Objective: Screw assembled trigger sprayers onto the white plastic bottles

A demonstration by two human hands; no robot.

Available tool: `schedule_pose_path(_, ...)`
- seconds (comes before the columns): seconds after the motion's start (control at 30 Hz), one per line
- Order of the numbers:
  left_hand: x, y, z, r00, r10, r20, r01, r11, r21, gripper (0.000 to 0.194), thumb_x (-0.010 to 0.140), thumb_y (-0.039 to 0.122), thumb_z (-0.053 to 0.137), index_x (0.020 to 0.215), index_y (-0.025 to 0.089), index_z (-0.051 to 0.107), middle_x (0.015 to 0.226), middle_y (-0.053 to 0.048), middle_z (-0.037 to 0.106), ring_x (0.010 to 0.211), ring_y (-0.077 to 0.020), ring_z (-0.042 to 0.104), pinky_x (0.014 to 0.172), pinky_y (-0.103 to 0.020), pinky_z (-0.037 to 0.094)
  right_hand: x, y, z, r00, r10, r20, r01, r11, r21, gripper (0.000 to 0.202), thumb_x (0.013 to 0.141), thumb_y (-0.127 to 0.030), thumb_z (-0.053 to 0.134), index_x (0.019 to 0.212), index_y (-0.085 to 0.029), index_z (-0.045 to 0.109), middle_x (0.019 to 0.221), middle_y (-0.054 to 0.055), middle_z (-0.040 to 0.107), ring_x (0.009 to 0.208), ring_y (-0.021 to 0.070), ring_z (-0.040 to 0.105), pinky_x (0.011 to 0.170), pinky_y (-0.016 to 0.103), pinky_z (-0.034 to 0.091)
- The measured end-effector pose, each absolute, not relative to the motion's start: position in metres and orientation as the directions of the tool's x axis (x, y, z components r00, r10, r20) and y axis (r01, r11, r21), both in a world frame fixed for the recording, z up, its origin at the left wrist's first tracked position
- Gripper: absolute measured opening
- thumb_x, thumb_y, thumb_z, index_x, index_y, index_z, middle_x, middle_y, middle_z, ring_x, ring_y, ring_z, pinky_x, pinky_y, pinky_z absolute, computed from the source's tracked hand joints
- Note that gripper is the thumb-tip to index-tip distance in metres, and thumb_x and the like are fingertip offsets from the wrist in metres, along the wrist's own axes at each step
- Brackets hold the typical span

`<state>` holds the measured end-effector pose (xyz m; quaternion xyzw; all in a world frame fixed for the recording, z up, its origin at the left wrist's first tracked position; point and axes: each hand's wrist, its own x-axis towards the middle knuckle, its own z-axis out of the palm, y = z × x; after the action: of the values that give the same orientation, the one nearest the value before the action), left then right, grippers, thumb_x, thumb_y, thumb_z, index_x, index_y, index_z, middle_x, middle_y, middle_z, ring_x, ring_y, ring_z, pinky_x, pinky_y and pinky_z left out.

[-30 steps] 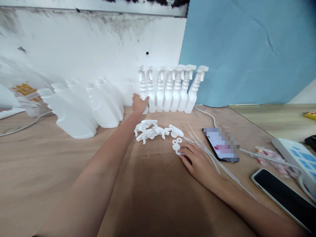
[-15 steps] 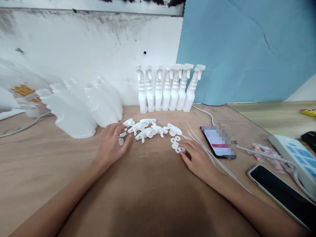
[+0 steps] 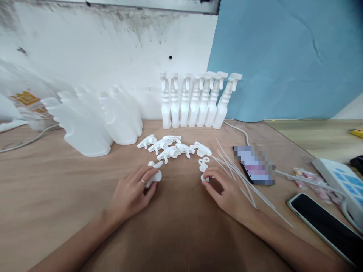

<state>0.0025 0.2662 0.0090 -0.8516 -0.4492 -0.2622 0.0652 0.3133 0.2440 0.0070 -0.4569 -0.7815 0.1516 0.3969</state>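
Note:
My left hand (image 3: 133, 190) is closed around a white spray trigger head (image 3: 157, 176), its round cap end facing right. Just above the tabletop, my right hand (image 3: 224, 187) pinches a small white ring washer (image 3: 204, 177) between thumb and forefinger. More washers (image 3: 203, 167) lie in a short cluster beyond those fingertips. Between and beyond the hands, several loose white trigger heads (image 3: 168, 152) rest in a heap on the wooden table (image 3: 176, 230). Thin white tubes (image 3: 244, 175) fan out beside my right hand, partly behind the wrist.
Several white spray bottles (image 3: 194, 107) with heads stand in a row at the wall. Bottles without heads (image 3: 85, 132) stand at left near a plastic bag (image 3: 28, 100). To the right are two phones (image 3: 253, 166), a power strip (image 3: 340, 181), wrapped sweets (image 3: 314, 183) and cables.
My left hand has drawn back toward me from the heap, bringing a trigger head with it. My right hand has shifted slightly nearer me, with a washer at its fingertips.

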Motion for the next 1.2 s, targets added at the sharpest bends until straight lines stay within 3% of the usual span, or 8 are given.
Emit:
schedule_pose_path(0.2, 0.044, 0.242, 0.012, 0.463, 0.779, 0.422, 0.519, -0.624, 0.584, 0.030, 0.094, 0.023, 0.056, 0.123, 0.028, 0.049, 0.108, -0.002, 0.069, 0.088, -0.0154, 0.069, 0.078, -0.030, 0.058, 0.297, 0.238, 0.000, -0.269, 0.902, 0.337, 0.484, 0.429, -0.763, 0.008, 0.095, -0.018, 0.053, 0.100, -0.023, 0.058, 0.103, 0.005, 0.063, 0.089, 0.0182, 0.058, 0.083, 0.032, 0.046)
schedule_pose_path(0.37, 0.065, 0.268, 0.013, 0.497, 0.830, 0.251, 0.367, -0.464, 0.806, 0.038, 0.091, 0.023, 0.059, 0.127, 0.024, 0.048, 0.109, -0.004, 0.070, 0.100, -0.0180, 0.069, 0.091, -0.037, 0.057, 0.292, 0.248, 0.000, -0.033, 0.994, 0.101, 0.390, 0.106, -0.915, 0.012, 0.095, -0.032, 0.057, 0.101, -0.021, 0.058, 0.072, -0.002, 0.058, 0.067, 0.0162, 0.055, 0.065, 0.028, 0.042)
schedule_pose_path(0.43, 0.069, 0.276, 0.011, 0.538, 0.811, 0.228, 0.284, -0.430, 0.857, 0.042, 0.091, 0.021, 0.059, 0.130, 0.023, 0.046, 0.115, -0.005, 0.070, 0.107, -0.0184, 0.067, 0.097, -0.040, 0.055, 0.290, 0.249, -0.001, 0.039, 0.994, 0.102, 0.310, 0.085, -0.947, 0.017, 0.096, -0.036, 0.057, 0.103, -0.021, 0.058, 0.072, -0.002, 0.059, 0.068, 0.0165, 0.056, 0.064, 0.028, 0.042)
schedule_pose_path(0.57, 0.069, 0.279, 0.007, 0.615, 0.757, 0.220, 0.185, -0.410, 0.893, 0.043, 0.094, 0.022, 0.057, 0.134, 0.023, 0.042, 0.125, -0.009, 0.066, 0.114, -0.0201, 0.065, 0.098, -0.041, 0.053, 0.287, 0.243, 0.003, 0.105, 0.894, 0.435, 0.325, 0.383, -0.865, 0.006, 0.096, -0.026, 0.057, 0.099, -0.022, 0.059, 0.110, 0.006, 0.064, 0.101, 0.0199, 0.061, 0.082, 0.031, 0.046)
schedule_pose_path(0.73, 0.067, 0.276, 0.008, 0.680, 0.687, 0.256, 0.167, -0.485, 0.858, 0.042, 0.097, 0.022, 0.054, 0.137, 0.023, 0.040, 0.131, -0.009, 0.064, 0.117, -0.0210, 0.063, 0.099, -0.039, 0.051, 0.287, 0.242, 0.015, -0.105, 0.689, 0.717, 0.441, 0.678, -0.588, 0.018, 0.093, -0.009, 0.057, 0.106, -0.023, 0.059, 0.113, 0.006, 0.063, 0.108, 0.0195, 0.060, 0.098, 0.036, 0.044)
schedule_pose_path(0.9, 0.065, 0.277, 0.005, 0.661, 0.698, 0.276, 0.169, -0.496, 0.852, 0.047, 0.099, 0.023, 0.053, 0.142, 0.026, 0.033, 0.131, -0.007, 0.064, 0.119, -0.0201, 0.061, 0.101, -0.039, 0.049, 0.286, 0.249, 0.011, -0.527, 0.574, 0.626, 0.417, 0.817, -0.398, 0.032, 0.093, -0.011, 0.059, 0.123, -0.021, 0.053, 0.124, 0.010, 0.062, 0.117, 0.0247, 0.055, 0.101, 0.042, 0.045)
schedule_pose_path(1.1, 0.064, 0.276, 0.010, 0.679, 0.673, 0.294, 0.228, -0.574, 0.787, 0.039, 0.099, 0.023, 0.050, 0.137, 0.026, 0.044, 0.139, -0.007, 0.056, 0.124, -0.0208, 0.057, 0.106, -0.039, 0.046, 0.290, 0.245, 0.003, -0.488, 0.689, 0.536, 0.558, 0.718, -0.416, 0.037, 0.091, -0.009, 0.056, 0.125, -0.024, 0.053, 0.135, 0.012, 0.052, 0.122, 0.0262, 0.053, 0.102, 0.046, 0.046)
schedule_pose_path(1.2, 0.064, 0.273, 0.012, 0.674, 0.691, 0.262, 0.321, -0.593, 0.739, 0.034, 0.099, 0.024, 0.049, 0.133, 0.023, 0.044, 0.125, -0.007, 0.063, 0.106, -0.0191, 0.065, 0.091, -0.034, 0.053, 0.292, 0.245, -0.001, -0.493, 0.697, 0.521, 0.564, 0.712, -0.418, 0.040, 0.092, -0.008, 0.054, 0.128, -0.026, 0.050, 0.132, 0.011, 0.055, 0.119, 0.0262, 0.056, 0.099, 0.045, 0.049)
